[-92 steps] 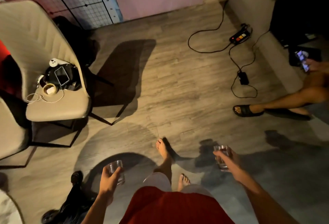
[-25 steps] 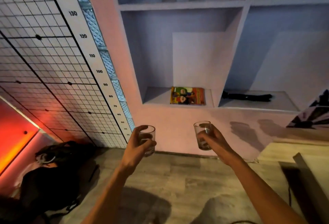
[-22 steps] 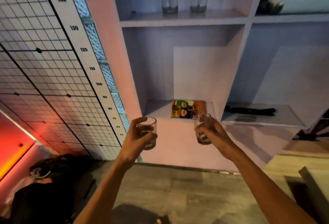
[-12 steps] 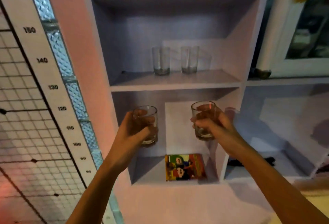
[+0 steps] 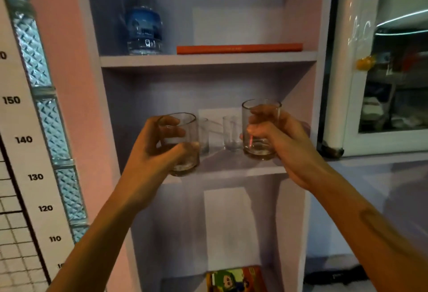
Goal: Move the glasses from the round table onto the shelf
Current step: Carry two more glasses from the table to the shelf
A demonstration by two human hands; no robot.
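I have my left hand (image 5: 151, 152) curled round one short glass (image 5: 185, 127) and my right hand (image 5: 281, 143) curled round the other glass (image 5: 259, 148). Each is gripped by its side wall, so the mouth faces up and the base is free to land. Both hang at the front of the middle shelf (image 5: 231, 164), not yet set down. I judge they are held apart to clear the back glasses (image 5: 230, 135) standing between them.
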